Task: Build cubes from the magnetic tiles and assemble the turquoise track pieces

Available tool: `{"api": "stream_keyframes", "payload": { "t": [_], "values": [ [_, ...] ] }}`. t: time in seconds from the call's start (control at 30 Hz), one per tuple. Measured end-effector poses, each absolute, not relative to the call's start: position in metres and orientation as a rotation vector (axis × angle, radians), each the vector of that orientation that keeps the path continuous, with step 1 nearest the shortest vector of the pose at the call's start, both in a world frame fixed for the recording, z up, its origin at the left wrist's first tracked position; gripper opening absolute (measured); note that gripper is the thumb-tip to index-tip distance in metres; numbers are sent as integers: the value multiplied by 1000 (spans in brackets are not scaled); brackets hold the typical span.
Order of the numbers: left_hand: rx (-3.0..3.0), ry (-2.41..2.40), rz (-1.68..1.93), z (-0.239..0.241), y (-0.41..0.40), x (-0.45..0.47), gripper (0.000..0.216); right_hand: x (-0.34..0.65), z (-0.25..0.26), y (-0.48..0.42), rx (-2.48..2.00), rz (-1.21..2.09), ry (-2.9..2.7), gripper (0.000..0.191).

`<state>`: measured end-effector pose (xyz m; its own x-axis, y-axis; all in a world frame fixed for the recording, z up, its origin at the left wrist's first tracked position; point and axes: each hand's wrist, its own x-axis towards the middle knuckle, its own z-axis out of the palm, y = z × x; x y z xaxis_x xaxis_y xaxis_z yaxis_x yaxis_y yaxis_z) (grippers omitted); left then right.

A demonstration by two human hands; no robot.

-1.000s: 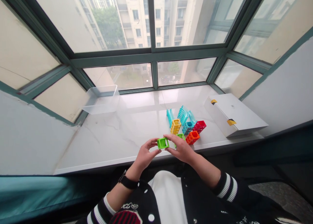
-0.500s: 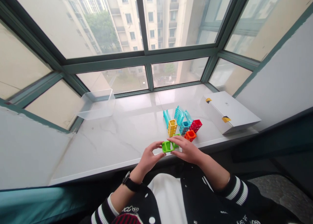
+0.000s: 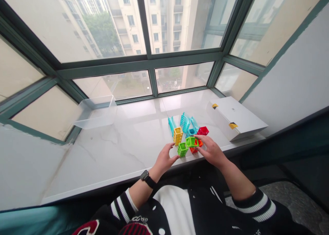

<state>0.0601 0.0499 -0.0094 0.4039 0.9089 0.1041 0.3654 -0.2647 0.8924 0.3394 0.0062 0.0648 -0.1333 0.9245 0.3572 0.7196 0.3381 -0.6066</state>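
My right hand (image 3: 212, 152) pinches a bright green hollow toy block (image 3: 192, 141), tilted on its side above an orange block (image 3: 194, 149). A second green block (image 3: 182, 149) stands upright near the counter's front edge. Just left of it is my left hand (image 3: 164, 159), thumb and fingers apart in a C shape, the thumb tip close to the block; whether they touch I cannot tell. Behind stand a yellow block (image 3: 178, 135), a blue block (image 3: 190, 133) and a red block (image 3: 203, 130), the blue one partly hidden.
Several translucent turquoise chute pieces (image 3: 185, 122) lie behind the blocks. A clear plastic bin (image 3: 96, 115) is at the back left of the white counter (image 3: 123, 146). To the right is a white box (image 3: 239, 118) with yellow-black tabs. Windows line the back.
My hands have moved apart. The right hand has carried one green block right, over the orange one; the other green block now stands beside my left hand. The view has shifted slightly.
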Motion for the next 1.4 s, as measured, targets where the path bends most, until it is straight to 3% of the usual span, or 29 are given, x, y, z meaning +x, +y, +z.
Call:
{"api": "stream_keyframes", "payload": {
  "t": [0.23,0.5,1.4],
  "values": [
    [1854,1116,757,-17,62,88,72,335,59,12,-1423,424,-1935,48],
    [1791,1049,793,-25,63,91,46,329,52,24,-1405,392,-2026,48],
    [1768,971,794,-21,64,89,49,323,35,44,-1429,376,-2166,48]
  ]
}}
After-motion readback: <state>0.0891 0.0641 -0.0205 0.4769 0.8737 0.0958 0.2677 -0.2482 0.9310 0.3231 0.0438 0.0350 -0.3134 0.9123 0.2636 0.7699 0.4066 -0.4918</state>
